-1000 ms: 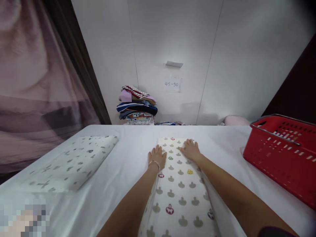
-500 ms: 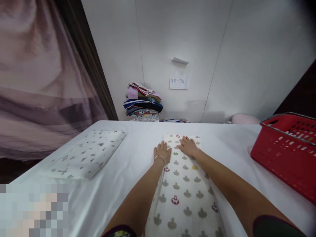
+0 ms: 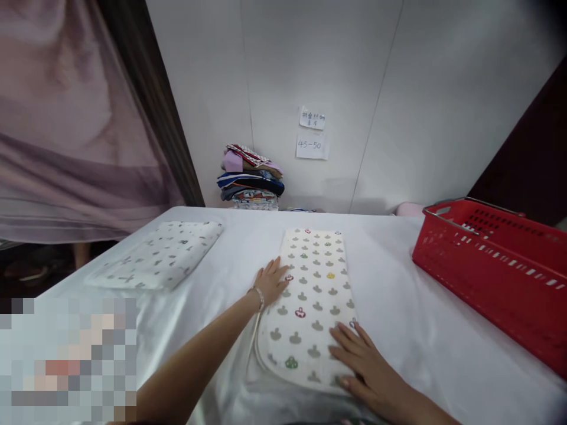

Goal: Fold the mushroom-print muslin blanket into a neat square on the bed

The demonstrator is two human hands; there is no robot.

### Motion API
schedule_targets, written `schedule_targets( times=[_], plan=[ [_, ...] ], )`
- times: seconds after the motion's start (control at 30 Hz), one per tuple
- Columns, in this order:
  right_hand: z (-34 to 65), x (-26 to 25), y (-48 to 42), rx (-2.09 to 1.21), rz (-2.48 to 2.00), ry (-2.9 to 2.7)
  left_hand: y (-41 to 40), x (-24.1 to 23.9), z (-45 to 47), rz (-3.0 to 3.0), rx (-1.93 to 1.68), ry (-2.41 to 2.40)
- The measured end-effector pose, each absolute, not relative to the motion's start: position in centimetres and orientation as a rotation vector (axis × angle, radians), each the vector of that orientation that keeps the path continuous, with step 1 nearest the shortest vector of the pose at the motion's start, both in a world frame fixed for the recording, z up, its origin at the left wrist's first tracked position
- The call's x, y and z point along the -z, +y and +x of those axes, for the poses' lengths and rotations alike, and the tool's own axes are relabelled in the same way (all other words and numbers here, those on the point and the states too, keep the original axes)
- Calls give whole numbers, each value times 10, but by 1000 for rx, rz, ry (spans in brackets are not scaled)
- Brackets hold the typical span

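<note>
A long strip of folded white cloth, printed with grey, red, green and yellow motifs, lies flat in front of me on the white-covered table. Its near end is rounded, and layered edges show at the lower left. My left hand, with a bracelet at the wrist, rests on the cloth's left edge, fingers spread. Lower down, my right hand lies on the near right corner, its fingers stretched out and apart. Neither hand grips anything.
A second folded white cloth with small prints lies at the table's left. A red plastic basket stands on the right. Beyond the far edge rises a stack of folded clothes, near a wall with paper notes. A pinkish curtain hangs left.
My right hand has slid from the cloth's far end down to its near right corner. The left hand stays at the left edge. The view has shifted, showing the cloth's rounded near end.
</note>
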State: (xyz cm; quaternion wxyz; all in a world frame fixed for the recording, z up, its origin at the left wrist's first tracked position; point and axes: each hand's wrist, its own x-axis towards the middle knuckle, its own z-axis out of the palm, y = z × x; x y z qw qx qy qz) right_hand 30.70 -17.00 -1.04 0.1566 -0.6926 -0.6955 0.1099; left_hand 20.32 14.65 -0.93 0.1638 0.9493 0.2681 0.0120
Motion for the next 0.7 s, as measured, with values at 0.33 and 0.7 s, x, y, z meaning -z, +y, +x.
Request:
schedule_targets(
  times=[0.33,0.7],
  plan=[
    [298,11,-221,-308,-1963,-1965,93,18,83,2744,-392,170],
    [318,10,-201,-202,-2085,-2012,87,29,44,2828,-444,19]
  ],
)
